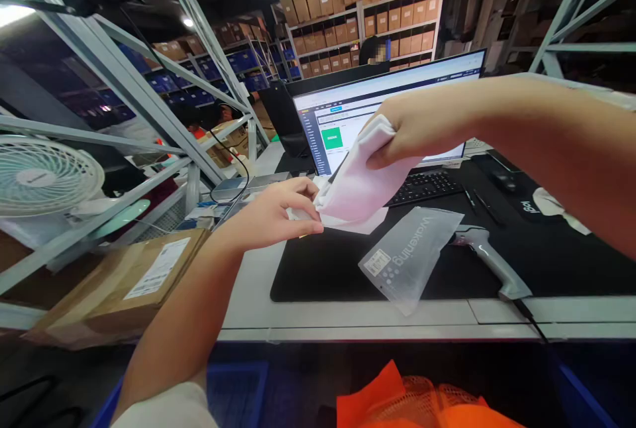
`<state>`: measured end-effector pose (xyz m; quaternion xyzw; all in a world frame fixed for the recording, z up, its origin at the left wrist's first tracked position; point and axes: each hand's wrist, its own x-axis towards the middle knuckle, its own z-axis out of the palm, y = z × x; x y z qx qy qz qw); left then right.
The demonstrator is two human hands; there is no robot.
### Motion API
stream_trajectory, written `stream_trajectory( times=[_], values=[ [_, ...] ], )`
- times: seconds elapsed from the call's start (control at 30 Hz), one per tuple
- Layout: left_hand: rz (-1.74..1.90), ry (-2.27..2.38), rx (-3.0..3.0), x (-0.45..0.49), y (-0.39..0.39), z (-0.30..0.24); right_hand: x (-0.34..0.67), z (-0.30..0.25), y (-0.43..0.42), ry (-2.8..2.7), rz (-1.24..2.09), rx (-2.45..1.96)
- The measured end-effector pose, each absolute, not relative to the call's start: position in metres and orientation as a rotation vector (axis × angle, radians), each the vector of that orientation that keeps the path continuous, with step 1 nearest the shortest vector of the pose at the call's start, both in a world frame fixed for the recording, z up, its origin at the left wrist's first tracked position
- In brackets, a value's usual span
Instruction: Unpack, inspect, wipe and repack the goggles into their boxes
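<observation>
White garment (355,186) gripped between both hands

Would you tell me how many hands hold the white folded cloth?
2: the left hand pinches the white folded cloth at its lower end; the right hand grips its top.

the folded cloth (355,183) in the hands is white with a faint pink cast. the bag (410,252) is frosted translucent grey with pale lettering and a white label. the mat (546,256) is black, the keyboard (422,186) black, the scanner (489,259) grey. the screen (348,116) shows a green square. the fan (42,176) is pale mint.
</observation>
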<state>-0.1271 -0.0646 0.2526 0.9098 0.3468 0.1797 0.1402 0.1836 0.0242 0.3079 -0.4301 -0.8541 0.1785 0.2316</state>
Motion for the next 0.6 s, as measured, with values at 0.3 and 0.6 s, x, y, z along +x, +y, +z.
stream_trajectory(
  times=[0.3,0.6],
  values=[
    [0.485,0.918,2.638,-0.09,-0.074,0.247,0.147,0.329,-0.041,-2.766,0.001,-1.272],
    [1.096,0.789,2.585,-0.079,-0.064,0.219,0.154,0.304,-0.039,-2.441,0.444,-1.223]
  ],
)
